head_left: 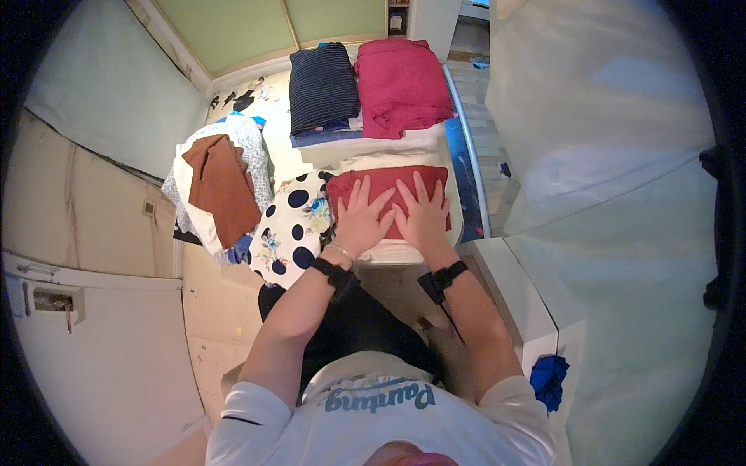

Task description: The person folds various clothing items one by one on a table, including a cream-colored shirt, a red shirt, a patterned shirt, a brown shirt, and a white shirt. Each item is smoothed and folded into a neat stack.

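Note:
A folded red garment lies on a pale surface in front of me, on top of or against some white folded cloth. My left hand presses flat on its left part, fingers spread. Beside it, my right hand rests flat on the right part, fingers also apart, the two thumbs close together. Touching the red garment's left side is a white cloth with dark dots and flowers, hanging over the near edge. Neither hand grips anything.
Behind stand a dark striped folded garment and a crimson folded one. A loose clothes heap with a brown piece is at the left. A white cabinet stands at the right; a blue cloth lies near it.

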`<state>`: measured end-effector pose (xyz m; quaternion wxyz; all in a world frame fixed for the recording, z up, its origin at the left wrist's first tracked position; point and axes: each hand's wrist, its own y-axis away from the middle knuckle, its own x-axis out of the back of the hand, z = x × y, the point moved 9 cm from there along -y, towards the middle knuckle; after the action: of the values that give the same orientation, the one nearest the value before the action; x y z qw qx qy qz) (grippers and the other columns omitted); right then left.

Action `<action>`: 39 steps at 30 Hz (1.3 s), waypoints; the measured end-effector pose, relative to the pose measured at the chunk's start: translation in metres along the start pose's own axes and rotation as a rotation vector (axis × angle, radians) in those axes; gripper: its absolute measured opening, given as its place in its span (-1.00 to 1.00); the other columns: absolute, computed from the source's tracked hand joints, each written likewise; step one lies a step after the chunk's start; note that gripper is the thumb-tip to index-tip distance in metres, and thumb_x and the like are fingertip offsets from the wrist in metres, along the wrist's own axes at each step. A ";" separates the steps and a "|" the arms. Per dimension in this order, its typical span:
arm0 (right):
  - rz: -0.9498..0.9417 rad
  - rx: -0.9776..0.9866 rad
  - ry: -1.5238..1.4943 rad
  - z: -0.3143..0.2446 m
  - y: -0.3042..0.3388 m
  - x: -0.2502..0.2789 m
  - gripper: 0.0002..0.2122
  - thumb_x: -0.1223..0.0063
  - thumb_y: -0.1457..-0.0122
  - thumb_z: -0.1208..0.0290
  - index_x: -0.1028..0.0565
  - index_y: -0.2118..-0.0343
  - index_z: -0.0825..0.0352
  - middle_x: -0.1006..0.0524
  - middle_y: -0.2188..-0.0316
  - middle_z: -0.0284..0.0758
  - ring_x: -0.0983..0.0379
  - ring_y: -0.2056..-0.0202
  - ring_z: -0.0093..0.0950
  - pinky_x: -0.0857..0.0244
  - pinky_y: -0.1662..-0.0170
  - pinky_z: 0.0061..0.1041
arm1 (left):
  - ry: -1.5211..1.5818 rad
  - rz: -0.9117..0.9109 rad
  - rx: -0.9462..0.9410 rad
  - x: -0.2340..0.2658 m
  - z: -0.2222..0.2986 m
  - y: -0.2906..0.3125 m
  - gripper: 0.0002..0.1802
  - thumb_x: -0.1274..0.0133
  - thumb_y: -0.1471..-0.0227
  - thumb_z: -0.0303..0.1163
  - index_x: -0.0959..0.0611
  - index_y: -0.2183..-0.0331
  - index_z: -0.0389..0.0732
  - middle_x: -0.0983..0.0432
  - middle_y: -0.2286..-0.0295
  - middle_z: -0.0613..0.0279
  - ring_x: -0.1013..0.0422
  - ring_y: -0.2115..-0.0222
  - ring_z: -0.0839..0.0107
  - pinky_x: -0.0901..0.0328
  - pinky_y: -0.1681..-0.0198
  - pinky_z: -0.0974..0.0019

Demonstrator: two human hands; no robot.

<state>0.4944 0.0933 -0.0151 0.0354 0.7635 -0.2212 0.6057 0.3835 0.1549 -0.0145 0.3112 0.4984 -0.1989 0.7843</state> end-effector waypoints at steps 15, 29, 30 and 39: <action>0.075 0.074 0.005 -0.022 0.026 0.005 -0.52 0.01 -0.12 0.34 -0.31 -0.12 0.36 -0.14 -0.21 0.08 -0.05 -0.23 0.01 0.06 -0.23 0.05 | -0.075 0.403 0.083 0.066 -0.047 0.096 -0.22 -0.22 0.15 -0.20 -0.35 -0.13 -0.12 -0.11 -0.13 -0.09 0.00 -0.17 -0.12 0.06 -0.17 -0.16; -0.155 0.246 -0.793 -0.173 0.039 -0.008 -0.43 -0.15 -0.06 0.40 -0.22 -0.15 0.37 -0.40 0.00 0.01 -0.36 0.01 0.03 -0.29 -0.03 -0.23 | 1.149 0.555 0.409 0.147 -0.178 0.136 -0.78 0.17 -0.19 -0.48 -0.50 0.14 -0.21 -0.49 0.32 0.36 -0.37 0.35 0.61 -0.28 0.27 0.51; -0.123 0.198 -0.828 -0.176 0.032 -0.010 -0.40 -0.16 -0.06 0.39 -0.19 -0.17 0.36 -0.39 -0.01 0.02 -0.35 0.00 0.03 -0.28 -0.03 -0.23 | 1.158 0.570 0.349 0.162 -0.169 0.135 -0.79 0.17 -0.20 -0.47 -0.50 0.14 -0.20 -0.48 0.32 0.37 -0.37 0.36 0.62 -0.29 0.29 0.51; -0.066 0.265 -0.676 -0.211 -0.063 0.037 -0.82 0.08 -0.16 0.36 -0.51 0.34 0.34 -0.50 0.38 -0.03 -0.44 0.28 -0.05 -0.31 0.20 -0.16 | 1.088 0.785 0.207 0.269 -0.164 0.150 -0.77 0.17 -0.22 -0.46 -0.48 0.10 -0.14 -0.45 0.35 0.40 -0.31 0.45 0.63 -0.26 0.41 0.53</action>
<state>0.3331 0.2072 0.0887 -0.1197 0.9253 -0.1153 0.3410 0.0895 0.2262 0.1596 0.0097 -0.0494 -0.1042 0.9933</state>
